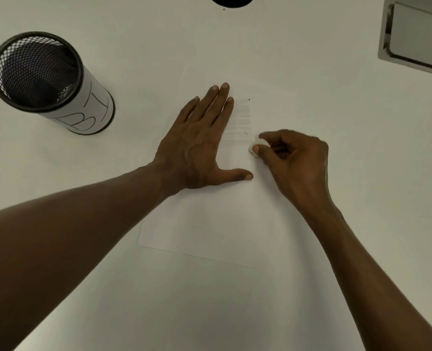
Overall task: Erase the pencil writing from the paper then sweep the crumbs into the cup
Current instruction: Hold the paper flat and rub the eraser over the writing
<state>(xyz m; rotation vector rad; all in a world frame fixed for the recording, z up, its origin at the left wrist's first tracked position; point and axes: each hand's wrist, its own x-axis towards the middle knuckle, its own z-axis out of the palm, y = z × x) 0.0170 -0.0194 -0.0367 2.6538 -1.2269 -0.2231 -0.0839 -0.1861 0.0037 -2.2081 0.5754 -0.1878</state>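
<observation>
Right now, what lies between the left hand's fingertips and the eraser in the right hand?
In the head view, only paper with faint grey smudged lines lies between the left hand and the eraser that the right hand pinches.

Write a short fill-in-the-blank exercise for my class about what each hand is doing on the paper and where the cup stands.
1. The left hand lies ____ on the paper.
2. The right hand pinches a white ____.
3. The mesh cup stands on the person's ____ side.

Missing words: flat; eraser; left
</observation>
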